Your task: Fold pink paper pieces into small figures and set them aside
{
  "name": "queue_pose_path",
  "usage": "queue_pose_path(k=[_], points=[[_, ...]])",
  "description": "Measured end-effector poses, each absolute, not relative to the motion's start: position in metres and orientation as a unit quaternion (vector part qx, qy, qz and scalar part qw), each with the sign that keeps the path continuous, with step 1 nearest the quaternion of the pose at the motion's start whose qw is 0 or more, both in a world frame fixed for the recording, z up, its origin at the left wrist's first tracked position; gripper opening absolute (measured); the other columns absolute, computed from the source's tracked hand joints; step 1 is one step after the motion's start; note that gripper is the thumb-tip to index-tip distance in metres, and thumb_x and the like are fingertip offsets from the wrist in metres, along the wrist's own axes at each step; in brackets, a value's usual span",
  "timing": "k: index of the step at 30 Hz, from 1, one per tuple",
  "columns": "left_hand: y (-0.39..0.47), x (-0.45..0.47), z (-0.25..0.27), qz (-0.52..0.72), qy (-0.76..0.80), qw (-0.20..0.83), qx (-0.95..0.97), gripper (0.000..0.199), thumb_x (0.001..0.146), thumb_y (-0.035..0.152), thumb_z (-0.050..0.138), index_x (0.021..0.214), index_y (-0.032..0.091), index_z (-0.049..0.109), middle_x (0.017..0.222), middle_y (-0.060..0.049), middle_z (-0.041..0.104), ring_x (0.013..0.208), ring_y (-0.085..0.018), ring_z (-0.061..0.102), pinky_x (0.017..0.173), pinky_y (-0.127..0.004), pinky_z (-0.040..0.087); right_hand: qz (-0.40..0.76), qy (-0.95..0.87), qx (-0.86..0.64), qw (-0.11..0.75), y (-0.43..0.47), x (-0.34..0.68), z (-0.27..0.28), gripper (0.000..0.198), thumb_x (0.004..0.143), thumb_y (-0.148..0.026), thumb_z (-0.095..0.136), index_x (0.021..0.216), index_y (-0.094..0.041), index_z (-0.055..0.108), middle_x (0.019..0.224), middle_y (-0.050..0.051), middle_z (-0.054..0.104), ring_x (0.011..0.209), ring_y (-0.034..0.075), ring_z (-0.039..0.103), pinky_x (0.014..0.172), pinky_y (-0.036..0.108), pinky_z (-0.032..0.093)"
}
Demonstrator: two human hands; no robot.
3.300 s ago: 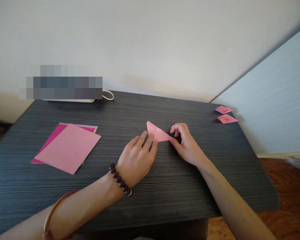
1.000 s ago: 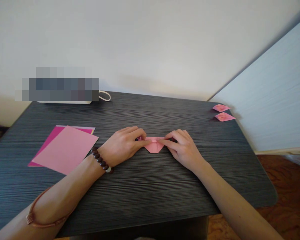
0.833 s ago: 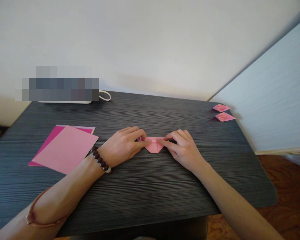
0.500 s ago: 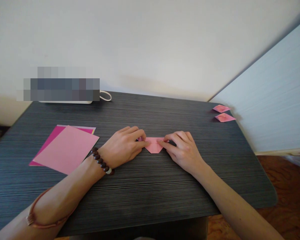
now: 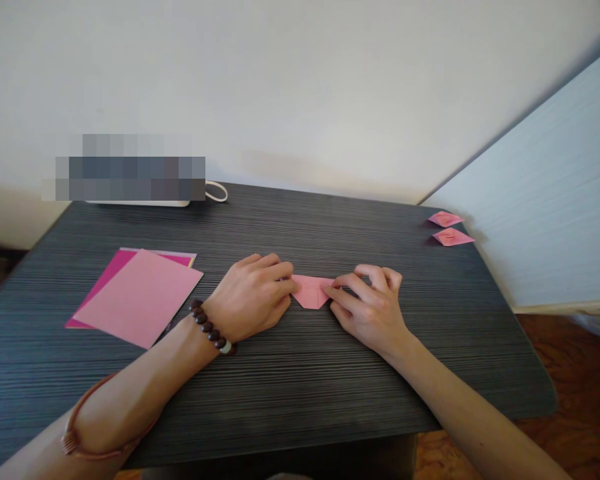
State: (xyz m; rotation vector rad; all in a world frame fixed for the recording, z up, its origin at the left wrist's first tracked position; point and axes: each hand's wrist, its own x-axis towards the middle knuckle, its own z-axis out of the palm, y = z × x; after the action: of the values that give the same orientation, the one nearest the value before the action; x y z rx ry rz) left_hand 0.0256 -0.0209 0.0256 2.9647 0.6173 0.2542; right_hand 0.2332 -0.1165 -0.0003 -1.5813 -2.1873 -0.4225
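Note:
A small folded piece of pink origami paper (image 5: 309, 292) lies low over the middle of the dark desk, its lower corners slanting in to a short flat edge. My left hand (image 5: 255, 293) pinches its left end between thumb and fingers, hiding that end. At the right end, my right hand (image 5: 370, 303) holds the paper with thumb and index finger, its other fingers bent and raised. A beaded bracelet (image 5: 209, 327) is on my left wrist, and a brown cord band sits on the forearm.
Left of my hands lies a stack of square paper, a light pink sheet (image 5: 143, 300) over a magenta one (image 5: 97, 293). Two folded pink paper shapes (image 5: 453, 237) rest by the desk's right edge. A blurred-out object with a white loop (image 5: 217, 192) stands at the back left.
My right hand's outer fingers have lifted and spread a little, while thumb and index finger stay on the paper. The left hand's fingers have closed in nearer its left end. The view has shifted slightly.

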Motion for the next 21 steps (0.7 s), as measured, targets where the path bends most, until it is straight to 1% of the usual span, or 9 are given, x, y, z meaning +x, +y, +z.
queue_pose_path(k=[3, 6, 9, 14, 17, 21], points=[[-0.023, 0.027, 0.027, 0.084, 0.203, 0.050, 0.974, 0.019, 0.084, 0.018, 0.047, 0.090, 0.021, 0.065, 0.086, -0.002, 0.060, 0.083, -0.017, 0.053, 0.073, -0.032, 0.042, -0.143, -0.785, -0.570, 0.198, -0.118, 0.233, 0.000, 0.012, 0.082, -0.024, 0.059, 0.089, -0.028, 0.068, 0.086, -0.003, 0.069, 0.094, 0.021, 0.048, 0.081, 0.041, 0.024], [-0.026, 0.028, 0.028, 0.085, 0.198, 0.036, 0.976, 0.020, 0.085, 0.018, 0.047, 0.096, 0.023, 0.063, 0.086, -0.003, 0.059, 0.081, -0.018, 0.052, 0.070, -0.032, 0.041, -0.129, -0.783, -0.578, 0.189, -0.119, 0.231, 0.002, 0.015, 0.082, -0.023, 0.056, 0.091, -0.028, 0.068, 0.087, -0.002, 0.069, 0.096, 0.022, 0.048, 0.081, 0.043, 0.024], [-0.028, 0.031, 0.028, 0.084, 0.197, 0.019, 0.977, 0.019, 0.085, 0.018, 0.048, 0.096, 0.023, 0.063, 0.086, -0.003, 0.059, 0.080, -0.018, 0.051, 0.066, -0.032, 0.040, -0.121, -0.777, -0.591, 0.182, -0.120, 0.228, 0.003, 0.019, 0.083, -0.022, 0.055, 0.096, -0.028, 0.067, 0.087, 0.000, 0.068, 0.097, 0.024, 0.047, 0.081, 0.044, 0.023], [-0.032, 0.034, 0.029, 0.070, 0.217, 0.011, 0.973, 0.019, 0.087, 0.021, 0.046, 0.095, 0.023, 0.063, 0.087, -0.003, 0.060, 0.080, -0.020, 0.051, 0.065, -0.034, 0.039, -0.111, -0.783, -0.590, 0.163, -0.122, 0.225, 0.003, 0.024, 0.084, -0.026, 0.055, 0.105, -0.030, 0.064, 0.088, 0.001, 0.067, 0.097, 0.024, 0.046, 0.080, 0.043, 0.023], [-0.033, 0.035, 0.031, 0.065, 0.231, 0.015, 0.971, 0.020, 0.088, 0.021, 0.045, 0.094, 0.024, 0.064, 0.086, -0.002, 0.060, 0.080, -0.020, 0.051, 0.064, -0.034, 0.038, -0.109, -0.782, -0.593, 0.158, -0.122, 0.224, 0.004, 0.022, 0.084, -0.025, 0.054, 0.103, -0.029, 0.065, 0.087, 0.001, 0.066, 0.097, 0.024, 0.047, 0.081, 0.043, 0.024], [-0.035, 0.034, 0.032, 0.067, 0.248, 0.014, 0.966, 0.021, 0.088, 0.021, 0.044, 0.089, 0.023, 0.065, 0.082, -0.002, 0.060, 0.077, -0.019, 0.051, 0.062, -0.033, 0.037, -0.113, -0.775, -0.597, 0.174, -0.121, 0.224, 0.004, 0.016, 0.083, -0.023, 0.056, 0.094, -0.028, 0.067, 0.086, -0.001, 0.067, 0.097, 0.023, 0.048, 0.082, 0.043, 0.025]])
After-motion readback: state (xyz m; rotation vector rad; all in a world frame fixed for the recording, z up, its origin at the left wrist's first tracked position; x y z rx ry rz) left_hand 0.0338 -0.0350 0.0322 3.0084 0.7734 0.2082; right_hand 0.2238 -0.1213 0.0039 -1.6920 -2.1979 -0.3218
